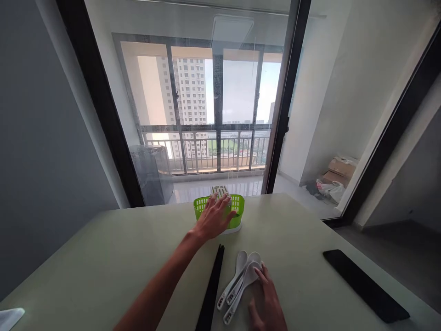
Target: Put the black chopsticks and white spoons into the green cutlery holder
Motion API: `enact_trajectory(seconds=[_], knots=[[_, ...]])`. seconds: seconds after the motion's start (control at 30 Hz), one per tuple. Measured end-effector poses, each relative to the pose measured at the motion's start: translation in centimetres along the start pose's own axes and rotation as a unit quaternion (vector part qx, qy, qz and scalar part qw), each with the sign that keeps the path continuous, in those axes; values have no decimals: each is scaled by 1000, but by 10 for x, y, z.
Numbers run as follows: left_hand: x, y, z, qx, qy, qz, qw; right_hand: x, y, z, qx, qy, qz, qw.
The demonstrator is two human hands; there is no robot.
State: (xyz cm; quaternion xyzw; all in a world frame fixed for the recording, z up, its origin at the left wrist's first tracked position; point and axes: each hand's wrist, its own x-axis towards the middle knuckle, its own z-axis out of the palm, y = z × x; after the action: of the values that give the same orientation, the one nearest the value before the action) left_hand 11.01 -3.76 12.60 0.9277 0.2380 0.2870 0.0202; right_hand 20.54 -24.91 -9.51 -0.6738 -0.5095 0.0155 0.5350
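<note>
My left hand point(215, 217) reaches across a green plastic basket point(237, 204), its fingers stretched out and lying over the middle of it. A pale upright part with openings point(219, 189) shows just beyond the fingertips. Several white spoons point(241, 280) lie in an overlapping bunch in front of the basket, with dark marks on their handle ends. My right hand point(270, 301) rests at their right side, fingertips touching the nearest bowl and thumb apart. Left of the spoons lies a bundle of black chopsticks point(211, 292), partly cut off by the lower frame edge.
A long black flat object point(365, 286) lies at the right of the pale table point(296, 239). A white object point(10, 318) shows at the lower left edge. Behind the table stand dark-framed glass doors point(284, 105); cartons and bags point(336, 179) lie on the floor beyond.
</note>
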Motion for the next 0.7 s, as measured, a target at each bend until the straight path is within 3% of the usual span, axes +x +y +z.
enact_trajectory(seconds=[0.1, 0.2, 0.27, 0.37, 0.57, 0.7], knots=[[-15, -19, 6, -25, 65, 1, 998, -1, 4, 0, 13, 4, 14, 1000], [-40, -43, 14, -39, 144, -42, 988, -2, 3, -1, 23, 12, 48, 999], [-59, -57, 20, -40, 161, -70, 984, -3, -1, -3, 29, 13, 69, 997], [-84, -71, 30, -49, 145, -115, 981, -2, -7, -7, 40, 11, 99, 994], [-97, -68, 46, -132, 130, -149, 971, 0, -17, -16, 46, 4, 124, 991], [-93, -58, 52, -156, 145, -158, 964, 1, -18, -25, 57, -46, 171, 983]])
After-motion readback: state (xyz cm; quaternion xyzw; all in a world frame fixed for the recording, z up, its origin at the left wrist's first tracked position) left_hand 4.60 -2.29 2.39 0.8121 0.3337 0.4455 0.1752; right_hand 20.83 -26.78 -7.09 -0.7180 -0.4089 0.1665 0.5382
